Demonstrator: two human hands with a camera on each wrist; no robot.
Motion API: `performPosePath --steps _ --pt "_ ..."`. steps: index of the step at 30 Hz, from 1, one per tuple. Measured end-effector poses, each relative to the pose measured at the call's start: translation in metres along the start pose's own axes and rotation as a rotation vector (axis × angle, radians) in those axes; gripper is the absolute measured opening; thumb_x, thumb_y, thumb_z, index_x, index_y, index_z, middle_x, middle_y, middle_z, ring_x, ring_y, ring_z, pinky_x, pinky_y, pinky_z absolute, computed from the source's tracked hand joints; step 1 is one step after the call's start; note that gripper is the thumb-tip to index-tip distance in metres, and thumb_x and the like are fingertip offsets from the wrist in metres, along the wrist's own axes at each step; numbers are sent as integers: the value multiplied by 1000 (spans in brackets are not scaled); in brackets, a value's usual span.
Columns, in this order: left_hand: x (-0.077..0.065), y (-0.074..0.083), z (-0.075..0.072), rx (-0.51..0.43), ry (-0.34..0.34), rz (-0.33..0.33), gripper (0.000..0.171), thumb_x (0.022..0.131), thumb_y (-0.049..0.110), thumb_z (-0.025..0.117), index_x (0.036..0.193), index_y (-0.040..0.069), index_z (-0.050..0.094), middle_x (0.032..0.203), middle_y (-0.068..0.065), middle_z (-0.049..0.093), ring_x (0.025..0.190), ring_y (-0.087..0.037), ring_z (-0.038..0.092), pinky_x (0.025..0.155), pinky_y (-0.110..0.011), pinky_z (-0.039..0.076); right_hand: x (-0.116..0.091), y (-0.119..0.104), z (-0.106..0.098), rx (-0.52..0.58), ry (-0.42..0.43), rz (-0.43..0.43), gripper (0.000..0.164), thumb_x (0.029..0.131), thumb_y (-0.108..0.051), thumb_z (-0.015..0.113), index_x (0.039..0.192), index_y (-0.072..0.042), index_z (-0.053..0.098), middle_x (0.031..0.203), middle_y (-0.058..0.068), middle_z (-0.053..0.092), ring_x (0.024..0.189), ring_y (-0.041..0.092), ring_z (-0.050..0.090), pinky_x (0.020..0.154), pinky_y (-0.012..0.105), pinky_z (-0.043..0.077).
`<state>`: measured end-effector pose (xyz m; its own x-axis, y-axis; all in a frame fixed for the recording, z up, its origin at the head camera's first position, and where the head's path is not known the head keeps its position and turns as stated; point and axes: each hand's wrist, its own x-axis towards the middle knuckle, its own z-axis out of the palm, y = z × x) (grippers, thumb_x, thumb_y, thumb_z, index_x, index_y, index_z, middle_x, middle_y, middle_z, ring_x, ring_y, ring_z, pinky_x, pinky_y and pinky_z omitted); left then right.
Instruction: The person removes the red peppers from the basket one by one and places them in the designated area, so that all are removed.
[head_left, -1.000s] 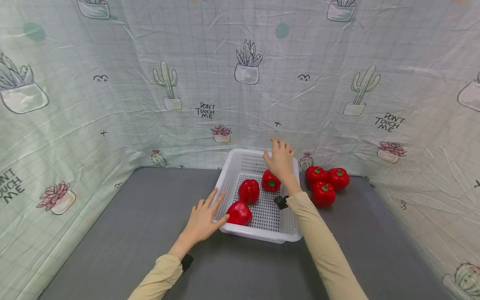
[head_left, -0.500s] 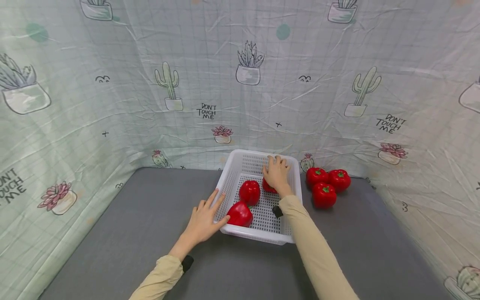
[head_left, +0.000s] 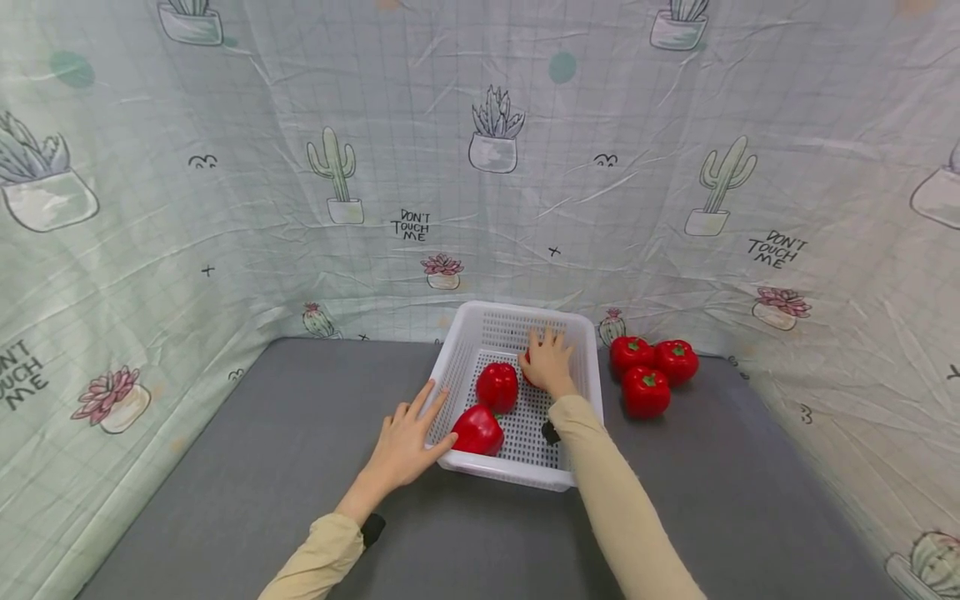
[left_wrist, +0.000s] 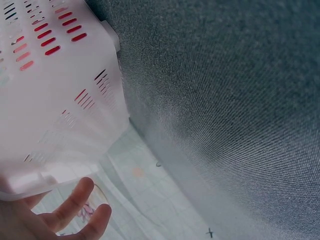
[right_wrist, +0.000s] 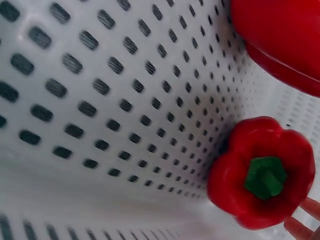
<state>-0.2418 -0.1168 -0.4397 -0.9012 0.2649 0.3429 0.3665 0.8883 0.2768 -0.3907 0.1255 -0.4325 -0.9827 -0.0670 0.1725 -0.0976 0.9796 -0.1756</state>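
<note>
A white perforated plastic basket point(head_left: 457, 333) stands on the grey table with three red bell peppers in it. One pepper point(head_left: 477, 431) lies in the near left corner, and another pepper point(head_left: 497, 387) is just behind it. My right hand point(head_left: 549, 363) reaches down over the third pepper point(right_wrist: 235, 175), at the right side, mostly covering it in the head view. Its fingers are spread, with fingertips point(right_wrist: 298, 227) at the pepper's edge in the right wrist view. My left hand point(head_left: 405, 437) rests on the basket's left rim, fingers extended; some fingers point(left_wrist: 75, 202) show beside the wall in the left wrist view.
Three more red bell peppers point(head_left: 647, 392) sit close together on the table point(head_left: 330, 400) right of the basket. A cloth printed with cacti point(head_left: 487, 200) hangs behind and along both sides of the table.
My right hand has come down and nearer from above the basket's far right rim, onto the right-hand pepper in the basket. The left hand keeps its place on the rim.
</note>
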Motion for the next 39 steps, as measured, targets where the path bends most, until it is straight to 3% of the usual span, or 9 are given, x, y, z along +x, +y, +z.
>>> performPosePath --steps 9,22,29,39 --pt "0 0 0 -1 0 -6 69 78 52 54 138 24 34 146 -6 28 101 -25 45 75 -42 40 -6 4 11 -13 -12 -18 53 86 -32 52 131 -8 36 131 26 34 124 46 26 95 65 22" --pt "1 -1 1 1 5 -4 69 77 49 57 138 24 35 146 -6 29 100 -25 45 74 -41 40 -7 8 15 -67 -35 -36 74 73 -34 71 132 -9 34 128 25 39 121 45 31 93 64 26" --pt "2 -1 0 3 -4 -5 70 78 51 56 138 23 34 146 -6 29 101 -26 45 75 -43 41 -8 8 14 -95 -31 -65 78 67 -32 76 131 -11 37 125 23 43 120 45 32 91 63 28" --pt "2 0 -2 9 -8 -3 70 78 51 55 138 23 34 146 -7 29 101 -26 45 76 -43 41 -6 7 11 -98 -62 -34 85 62 -30 79 134 -15 35 127 21 42 117 49 36 90 62 30"
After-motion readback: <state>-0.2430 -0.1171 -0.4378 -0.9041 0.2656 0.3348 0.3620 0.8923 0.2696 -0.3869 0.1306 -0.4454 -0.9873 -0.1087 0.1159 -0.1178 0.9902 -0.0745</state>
